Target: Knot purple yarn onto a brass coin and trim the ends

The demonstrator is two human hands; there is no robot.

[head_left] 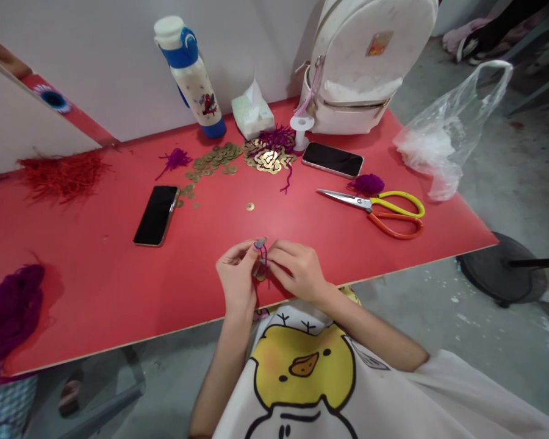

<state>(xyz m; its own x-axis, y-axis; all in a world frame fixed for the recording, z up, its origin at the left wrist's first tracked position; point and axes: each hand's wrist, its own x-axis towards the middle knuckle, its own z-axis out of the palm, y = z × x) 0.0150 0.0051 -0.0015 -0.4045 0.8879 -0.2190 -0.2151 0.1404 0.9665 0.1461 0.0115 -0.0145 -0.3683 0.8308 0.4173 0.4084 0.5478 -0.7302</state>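
Observation:
My left hand [236, 271] is closed in a pinch above the table's front edge. Between its thumb and fingers is purple yarn [265, 253], with a small gold-coloured metal piece [260, 272] hanging below the fingertips. From the other side, my right hand [299, 268] meets it, fingertips pinched together at the yarn; its own fingers partly hide what they grip. A single round brass coin with a hole [250, 207] lies just beyond the hands. Farther back are a spread of such coins [217, 157] and a pile of gold flower-shaped pieces [269, 161] with cut purple yarn [279, 139] on top.
Scissors [370, 204] and a phone [333, 160] lie right, another phone [156, 216] left. A bottle [192, 79], tissue pack [252, 116], white spool [301, 131], backpack [357, 67] and plastic bag [443, 134] line the back. Red strands [64, 174] and purple yarn bundle [13, 305] sit left.

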